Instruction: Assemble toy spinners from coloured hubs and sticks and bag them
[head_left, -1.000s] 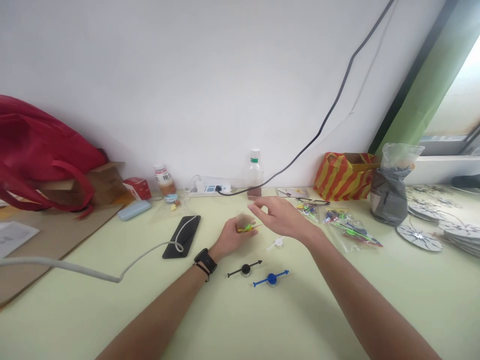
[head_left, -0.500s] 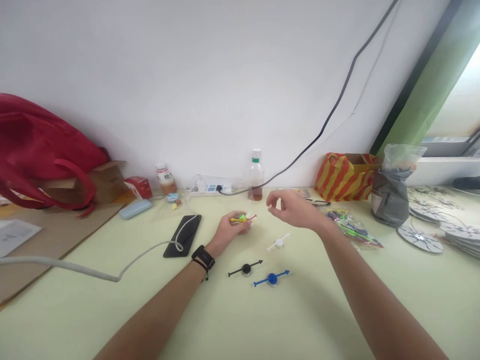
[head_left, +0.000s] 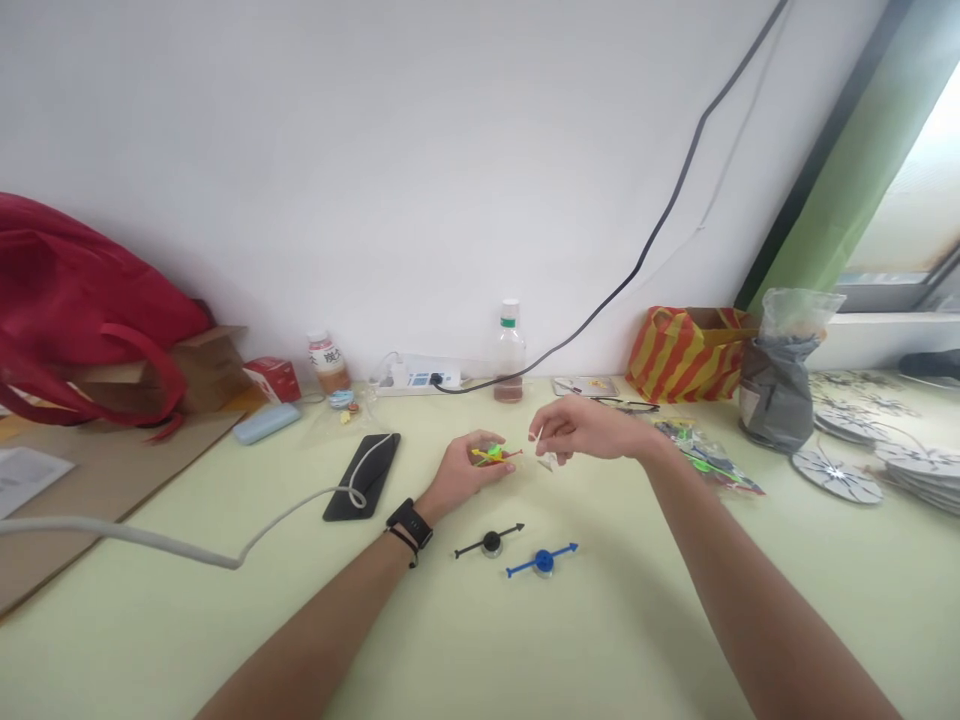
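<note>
Colourful arrow spinners (head_left: 493, 455), with yellow, green and red parts showing, are gathered in my left hand (head_left: 466, 470), whose fingers curl round them. My right hand (head_left: 574, 428) pinches a white arrow spinner (head_left: 547, 461) just to their right, with a small gap between the hands. Nearer to me on the table lie a black arrow spinner (head_left: 491, 543) and a blue arrow spinner (head_left: 544, 562), both on clear round bases. The fingers of my right hand partly cover the white spinner.
A black phone (head_left: 363, 476) with a cable lies left of my left hand. Behind stand a bottle (head_left: 510, 352) and a power strip (head_left: 420, 374). To the right are a plastic bag of coloured pieces (head_left: 712, 462), a striped bag (head_left: 682, 355) and round discs (head_left: 836, 474).
My right hand has come down and picked the white arrow spinner up off the table, bringing it close to my left hand. The black and blue spinners lie where they were.
</note>
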